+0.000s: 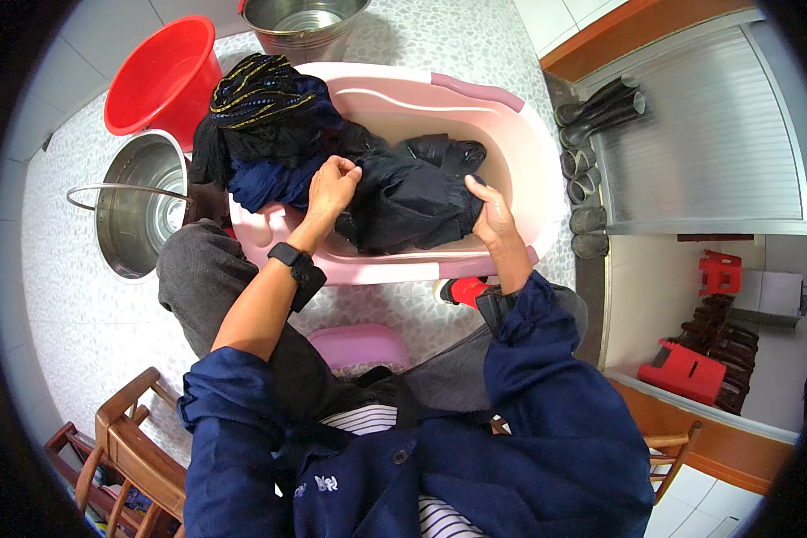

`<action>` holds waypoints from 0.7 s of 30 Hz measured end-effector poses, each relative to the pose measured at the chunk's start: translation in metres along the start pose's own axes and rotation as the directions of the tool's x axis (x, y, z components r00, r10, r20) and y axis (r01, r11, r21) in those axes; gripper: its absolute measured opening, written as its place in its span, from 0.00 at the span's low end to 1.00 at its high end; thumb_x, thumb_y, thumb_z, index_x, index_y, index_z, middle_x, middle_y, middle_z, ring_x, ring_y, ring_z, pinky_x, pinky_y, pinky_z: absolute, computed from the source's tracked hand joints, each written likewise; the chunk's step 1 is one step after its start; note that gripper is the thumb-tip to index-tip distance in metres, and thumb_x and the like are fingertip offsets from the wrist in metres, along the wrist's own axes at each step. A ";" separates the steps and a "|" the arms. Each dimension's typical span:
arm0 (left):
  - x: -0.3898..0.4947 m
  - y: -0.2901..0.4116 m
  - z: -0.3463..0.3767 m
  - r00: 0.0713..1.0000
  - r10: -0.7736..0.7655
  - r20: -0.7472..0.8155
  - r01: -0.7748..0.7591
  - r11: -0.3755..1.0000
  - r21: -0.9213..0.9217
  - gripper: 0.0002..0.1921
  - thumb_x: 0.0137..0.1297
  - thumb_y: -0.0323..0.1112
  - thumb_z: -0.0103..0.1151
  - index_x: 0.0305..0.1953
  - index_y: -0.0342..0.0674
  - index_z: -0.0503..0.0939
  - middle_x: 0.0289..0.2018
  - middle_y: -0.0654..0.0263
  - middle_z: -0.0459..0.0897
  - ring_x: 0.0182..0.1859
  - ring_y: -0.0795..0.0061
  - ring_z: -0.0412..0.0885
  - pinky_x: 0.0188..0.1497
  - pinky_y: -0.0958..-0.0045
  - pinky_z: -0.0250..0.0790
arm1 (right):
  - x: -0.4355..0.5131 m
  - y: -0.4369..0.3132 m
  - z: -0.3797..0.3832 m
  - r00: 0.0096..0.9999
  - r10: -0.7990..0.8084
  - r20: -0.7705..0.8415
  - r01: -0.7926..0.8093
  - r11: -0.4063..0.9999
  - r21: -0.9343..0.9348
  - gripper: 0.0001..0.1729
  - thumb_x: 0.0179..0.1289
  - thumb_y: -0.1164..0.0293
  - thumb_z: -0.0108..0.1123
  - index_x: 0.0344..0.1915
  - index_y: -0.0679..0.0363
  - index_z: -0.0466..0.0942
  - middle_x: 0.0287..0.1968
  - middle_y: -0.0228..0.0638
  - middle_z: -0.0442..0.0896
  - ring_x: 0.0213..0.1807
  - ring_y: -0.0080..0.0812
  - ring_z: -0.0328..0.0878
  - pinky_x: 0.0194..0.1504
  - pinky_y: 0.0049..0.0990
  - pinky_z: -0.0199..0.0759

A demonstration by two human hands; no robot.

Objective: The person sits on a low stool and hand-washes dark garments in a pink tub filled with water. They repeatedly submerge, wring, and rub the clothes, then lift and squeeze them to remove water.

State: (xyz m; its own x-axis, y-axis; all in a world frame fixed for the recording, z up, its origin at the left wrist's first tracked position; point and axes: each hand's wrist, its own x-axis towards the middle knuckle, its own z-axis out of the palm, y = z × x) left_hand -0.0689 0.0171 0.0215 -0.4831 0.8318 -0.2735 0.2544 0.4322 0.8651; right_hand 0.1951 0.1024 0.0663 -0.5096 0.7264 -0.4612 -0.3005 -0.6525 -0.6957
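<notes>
A wet black garment [413,202] stretches across a pink baby bathtub [548,175], partly in cloudy water [410,128]. At the garment's left end, the fingers of my left hand [335,185] are pinched on the cloth. My right hand [492,212] grips its right end, thumb on top. More black cloth [444,151] lies behind it in the water. Over the tub's left end is heaped a pile of dark laundry: a dark blue cloth [269,181] below and a black cloth with yellow stripes [262,94] on top.
Left of the tub stand a red plastic bucket [161,74] and a metal pail [141,208]; another metal pail [302,27] is behind. A pink stool [360,346] sits between my legs. Boots [602,111] and shoes [588,232] line the doorway. A wooden chair [134,450] stands lower left.
</notes>
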 end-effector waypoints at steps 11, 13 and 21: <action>-0.007 0.001 0.018 0.962 -0.022 0.271 -0.018 0.989 0.144 0.31 0.59 0.40 0.62 0.62 0.32 0.67 0.60 0.47 0.73 0.64 0.56 0.71 0.66 0.65 0.60 | -0.031 -0.020 0.001 0.992 -0.118 0.042 0.110 0.981 0.158 0.27 0.70 0.48 0.49 0.45 0.63 0.77 0.44 0.44 0.84 0.47 0.45 0.81 0.56 0.46 0.73; -0.008 0.013 0.016 0.899 0.038 0.436 0.025 0.990 -0.136 0.36 0.56 0.35 0.63 0.66 0.32 0.62 0.65 0.49 0.67 0.68 0.58 0.65 0.69 0.66 0.55 | -0.037 -0.020 -0.011 0.968 -0.113 0.224 0.075 0.982 0.172 0.32 0.68 0.44 0.49 0.45 0.65 0.77 0.44 0.46 0.83 0.48 0.46 0.81 0.56 0.47 0.72; -0.026 0.035 0.017 0.716 0.162 0.679 0.346 0.762 -0.546 0.14 0.64 0.33 0.60 0.48 0.31 0.79 0.40 0.64 0.84 0.42 0.75 0.81 0.48 0.74 0.73 | -0.042 -0.052 -0.025 0.961 -0.257 0.105 0.249 0.965 0.083 0.27 0.70 0.51 0.52 0.44 0.68 0.77 0.35 0.38 0.84 0.37 0.37 0.81 0.46 0.36 0.75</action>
State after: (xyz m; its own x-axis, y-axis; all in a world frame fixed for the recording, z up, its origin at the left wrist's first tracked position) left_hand -0.0328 0.0166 0.0519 0.2647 0.9019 -0.3413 -0.4312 0.4273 0.7946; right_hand 0.2524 0.1111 0.1088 -0.4971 0.8429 -0.2060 -0.4836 -0.4662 -0.7408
